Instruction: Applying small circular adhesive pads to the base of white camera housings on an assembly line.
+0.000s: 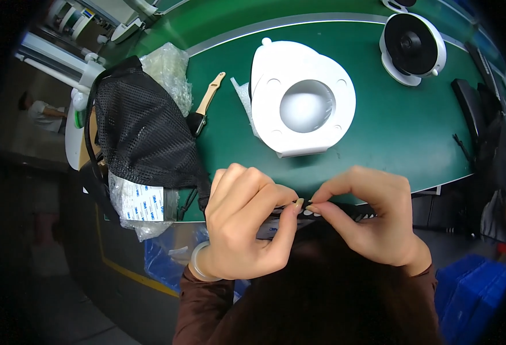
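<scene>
At lower centre, the left hand (247, 221) and right hand (368, 221) meet fingertip to fingertip, pinching a thin dark strip (345, 211), apparently to peel it. Above lies a white moulded housing (302, 106); a black mesh bag (143, 135) sits left.

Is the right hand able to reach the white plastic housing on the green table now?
Probably yes: the right hand sits just below the white plastic housing, with only bare green table between, though its fingertips pinch a small strip.
</scene>
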Action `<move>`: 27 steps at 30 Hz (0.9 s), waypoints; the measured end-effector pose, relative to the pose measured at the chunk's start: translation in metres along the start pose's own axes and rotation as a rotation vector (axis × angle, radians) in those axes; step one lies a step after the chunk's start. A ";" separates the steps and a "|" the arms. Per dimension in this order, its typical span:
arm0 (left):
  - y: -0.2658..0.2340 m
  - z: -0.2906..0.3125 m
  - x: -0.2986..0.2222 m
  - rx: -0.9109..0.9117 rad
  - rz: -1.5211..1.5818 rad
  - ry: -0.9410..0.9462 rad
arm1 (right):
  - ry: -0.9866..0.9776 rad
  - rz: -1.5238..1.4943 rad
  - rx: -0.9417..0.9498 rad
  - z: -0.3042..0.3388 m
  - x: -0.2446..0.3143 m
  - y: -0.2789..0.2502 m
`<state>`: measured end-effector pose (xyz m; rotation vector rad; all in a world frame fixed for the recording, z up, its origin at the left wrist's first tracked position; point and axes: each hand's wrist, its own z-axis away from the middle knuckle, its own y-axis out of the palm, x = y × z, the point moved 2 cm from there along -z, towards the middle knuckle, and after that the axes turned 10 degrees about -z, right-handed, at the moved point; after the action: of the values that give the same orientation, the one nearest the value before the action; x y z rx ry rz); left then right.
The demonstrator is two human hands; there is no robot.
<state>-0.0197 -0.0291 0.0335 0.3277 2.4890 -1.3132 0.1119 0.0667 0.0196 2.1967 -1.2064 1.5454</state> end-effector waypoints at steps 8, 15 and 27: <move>0.000 -0.001 0.000 -0.041 -0.043 0.025 | 0.027 0.020 0.055 -0.002 0.002 -0.001; 0.008 0.000 0.020 -0.098 -0.026 -0.174 | -0.152 0.030 -0.098 -0.017 0.018 0.000; 0.013 -0.010 0.026 -0.140 -0.023 -0.033 | -0.120 0.137 -0.170 -0.039 0.000 0.021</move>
<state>-0.0411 -0.0121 0.0187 0.2437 2.5476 -1.1354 0.0695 0.0751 0.0310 2.1623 -1.4936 1.3188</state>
